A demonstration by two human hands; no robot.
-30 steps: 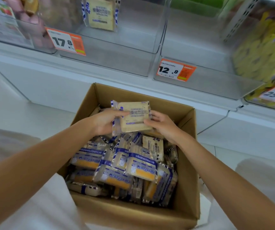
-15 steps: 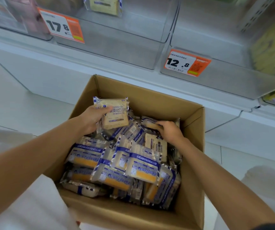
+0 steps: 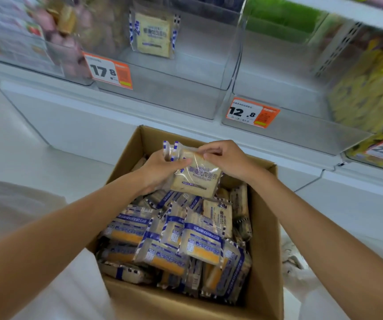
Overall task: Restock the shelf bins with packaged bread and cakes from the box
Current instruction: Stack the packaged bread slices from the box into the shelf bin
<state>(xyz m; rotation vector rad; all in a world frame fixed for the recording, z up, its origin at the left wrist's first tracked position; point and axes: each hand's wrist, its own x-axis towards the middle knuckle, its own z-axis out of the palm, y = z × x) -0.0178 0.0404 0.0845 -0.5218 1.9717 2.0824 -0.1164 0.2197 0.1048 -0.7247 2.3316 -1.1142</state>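
An open cardboard box [image 3: 266,239] sits below the shelf, full of several blue-and-white bread packs [image 3: 174,236]. Over its far end I hold one toast bread pack [image 3: 196,179], tilted, with both hands. My left hand [image 3: 160,172] grips its left side and my right hand [image 3: 227,160] pinches its top edge. A second pack seems to sit behind it in my left hand. In the clear shelf bin [image 3: 186,72] above the 17.8 price tag [image 3: 108,71] stands one identical bread pack [image 3: 153,34].
To the right is a clear bin [image 3: 285,84] with a 12.8 tag [image 3: 251,113]. A bin of yellow packs [image 3: 375,84] is at far right, a bin of pinkish packs [image 3: 54,35] at far left. The white shelf ledge [image 3: 82,105] runs under the bins.
My right hand rose out of the box and joined my left hand on the toast pack. The pack moved up and right over the box's far end. The view tilted up toward the bins.
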